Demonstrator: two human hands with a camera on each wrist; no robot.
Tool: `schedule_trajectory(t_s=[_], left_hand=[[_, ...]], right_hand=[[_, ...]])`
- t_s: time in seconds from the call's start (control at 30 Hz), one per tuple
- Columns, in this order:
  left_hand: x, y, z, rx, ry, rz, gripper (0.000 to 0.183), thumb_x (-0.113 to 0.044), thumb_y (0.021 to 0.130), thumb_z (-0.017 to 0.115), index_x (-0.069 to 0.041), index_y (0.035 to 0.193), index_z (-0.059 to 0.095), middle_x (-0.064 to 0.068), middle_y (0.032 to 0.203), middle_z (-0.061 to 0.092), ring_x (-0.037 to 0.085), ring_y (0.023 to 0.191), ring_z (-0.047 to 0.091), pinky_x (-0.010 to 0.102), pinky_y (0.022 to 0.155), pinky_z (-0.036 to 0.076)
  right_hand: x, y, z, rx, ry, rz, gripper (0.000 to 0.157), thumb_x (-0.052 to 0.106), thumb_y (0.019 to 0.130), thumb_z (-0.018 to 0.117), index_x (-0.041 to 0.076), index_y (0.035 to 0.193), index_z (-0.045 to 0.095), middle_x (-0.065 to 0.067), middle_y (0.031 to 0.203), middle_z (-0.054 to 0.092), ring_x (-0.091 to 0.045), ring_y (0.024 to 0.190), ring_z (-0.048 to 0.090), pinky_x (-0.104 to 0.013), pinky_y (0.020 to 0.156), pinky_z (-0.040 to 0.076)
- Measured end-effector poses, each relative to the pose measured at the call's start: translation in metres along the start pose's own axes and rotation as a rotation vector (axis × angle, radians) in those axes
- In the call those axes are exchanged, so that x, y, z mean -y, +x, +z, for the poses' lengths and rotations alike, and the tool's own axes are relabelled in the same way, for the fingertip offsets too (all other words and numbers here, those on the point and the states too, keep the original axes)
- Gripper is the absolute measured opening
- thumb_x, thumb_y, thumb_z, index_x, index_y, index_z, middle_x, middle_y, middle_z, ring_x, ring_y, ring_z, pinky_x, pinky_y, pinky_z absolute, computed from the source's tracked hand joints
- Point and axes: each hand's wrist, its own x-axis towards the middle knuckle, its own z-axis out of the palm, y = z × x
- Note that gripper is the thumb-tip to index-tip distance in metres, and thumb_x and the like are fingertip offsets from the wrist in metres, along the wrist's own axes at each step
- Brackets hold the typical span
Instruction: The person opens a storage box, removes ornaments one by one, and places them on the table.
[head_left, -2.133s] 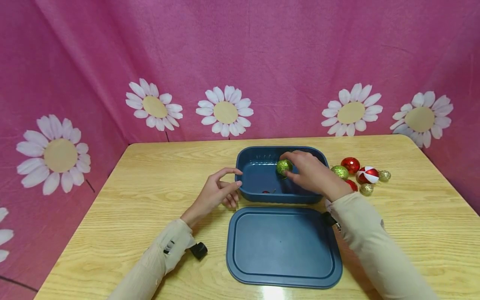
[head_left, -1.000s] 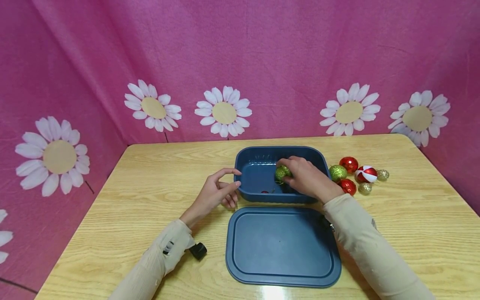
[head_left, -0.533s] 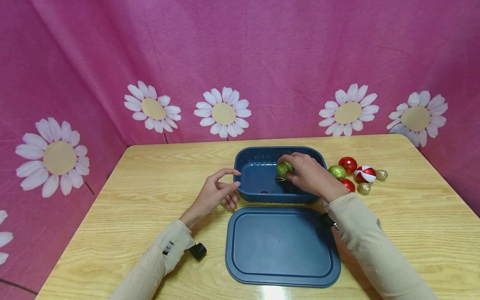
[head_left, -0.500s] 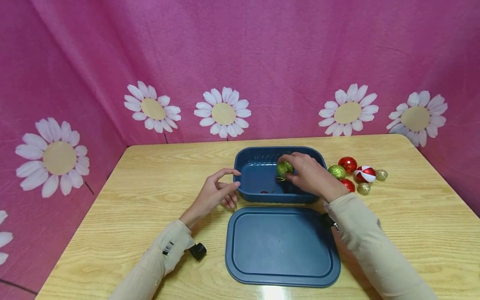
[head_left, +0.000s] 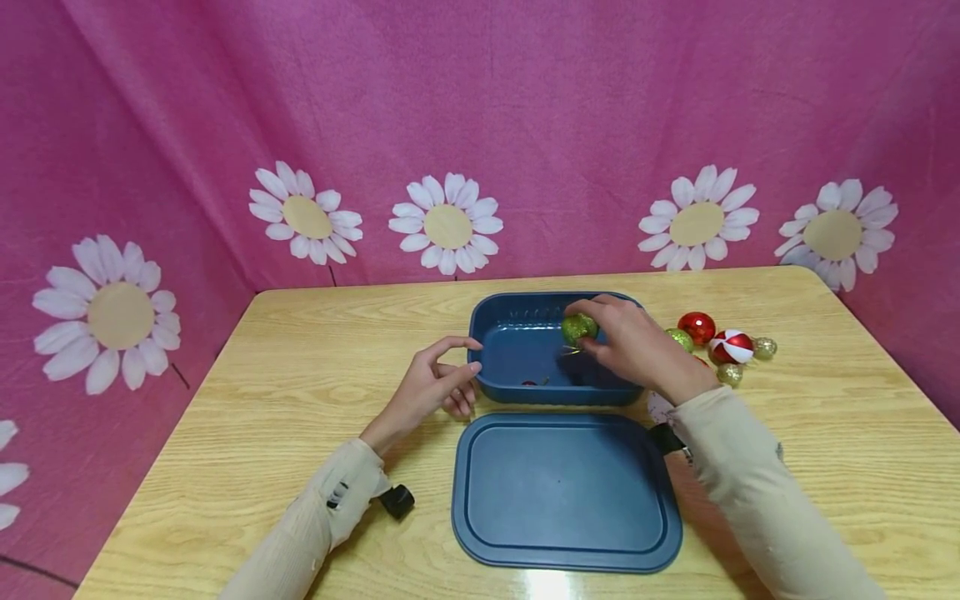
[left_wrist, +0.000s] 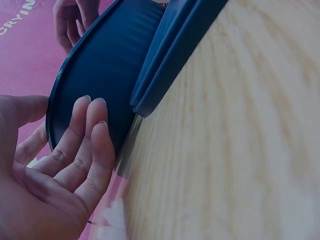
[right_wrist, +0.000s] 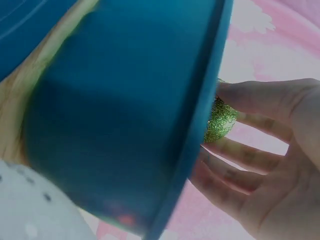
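Note:
My left hand [head_left: 435, 383] holds the left end of a dark blue rectangular container [head_left: 525, 396], with thumb and index finger at its rim. In the left wrist view the other fingers [left_wrist: 102, 150] lie along the container's outer wall. Over the container's right half, my right hand [head_left: 626, 342] grips a green glitter Christmas ball [head_left: 579, 329] between thumb and fingers. A thin gold loop hangs below the ball. In the right wrist view the container's wall partly hides this ball. A small dark red thing [head_left: 529, 383] shows inside the container, mostly hidden by its near wall.
A matching blue lid [head_left: 566, 492] lies flat in front of the container. Right of it are several more Christmas balls: red [head_left: 697, 327], green [head_left: 681, 339], red-and-white [head_left: 731, 347] and small gold ones [head_left: 764, 347]. The wooden table [head_left: 337, 333] ends at a pink daisy curtain [head_left: 570, 167].
My right hand, gripping the green ball, dips lower in the container, then rises and shifts right. My left hand stays at the container's rim.

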Motion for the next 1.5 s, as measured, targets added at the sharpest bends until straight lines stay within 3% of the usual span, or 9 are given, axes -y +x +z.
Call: schedule_trajectory(t_s=[0.23,0.63,0.93,1.13,1.37,1.5], left_hand=[[0.001,0.002,-0.001,-0.003,0.000,0.001,0.042,-0.018,0.101,0.060,-0.003,0.139,0.049,0.025,0.072,0.065,0.024,0.053,0.063,0.035,0.052,0.059],[0.002,0.000,-0.002,0.003,0.010,0.002,0.040,-0.016,0.102,0.059,-0.003,0.138,0.049,0.028,0.074,0.064,0.024,0.053,0.063,0.036,0.053,0.059],[0.003,0.000,-0.001,0.005,0.009,0.010,0.040,-0.016,0.102,0.058,-0.002,0.139,0.049,0.028,0.073,0.065,0.023,0.053,0.063,0.035,0.052,0.058],[0.003,0.001,-0.001,0.006,0.012,0.010,0.041,-0.016,0.102,0.058,-0.003,0.139,0.049,0.026,0.074,0.065,0.023,0.053,0.063,0.035,0.052,0.059],[0.002,0.001,0.000,-0.002,0.008,0.005,0.041,-0.017,0.102,0.059,-0.003,0.139,0.049,0.024,0.073,0.066,0.023,0.053,0.063,0.034,0.053,0.059],[0.001,0.001,0.000,-0.002,0.007,0.004,0.041,-0.017,0.102,0.059,-0.003,0.139,0.049,0.025,0.073,0.066,0.023,0.053,0.063,0.035,0.053,0.059]], right_hand=[[0.000,-0.009,-0.008,0.009,-0.008,0.019,0.045,0.009,0.089,0.074,0.001,0.131,0.061,-0.024,0.126,0.061,-0.037,0.110,0.060,-0.055,0.095,0.051],[-0.011,-0.041,-0.021,-0.048,-0.025,0.038,0.047,0.010,0.087,0.076,0.002,0.130,0.060,-0.024,0.125,0.060,-0.039,0.109,0.061,-0.054,0.086,0.056],[-0.023,-0.065,-0.031,-0.132,-0.058,-0.004,0.044,0.009,0.087,0.077,0.001,0.127,0.061,-0.022,0.117,0.064,-0.033,0.095,0.065,-0.052,0.078,0.058],[-0.031,-0.081,-0.038,-0.134,-0.048,0.001,0.050,0.009,0.084,0.080,0.001,0.129,0.059,-0.023,0.120,0.063,-0.036,0.099,0.066,-0.053,0.077,0.058],[-0.048,-0.098,-0.045,-0.175,-0.087,0.007,0.053,0.007,0.079,0.083,0.000,0.127,0.059,-0.022,0.110,0.064,-0.029,0.082,0.064,-0.048,0.067,0.059],[-0.057,-0.108,-0.046,-0.201,-0.091,-0.002,0.053,0.007,0.077,0.084,-0.001,0.124,0.061,-0.022,0.107,0.065,-0.031,0.084,0.065,-0.051,0.068,0.058]])
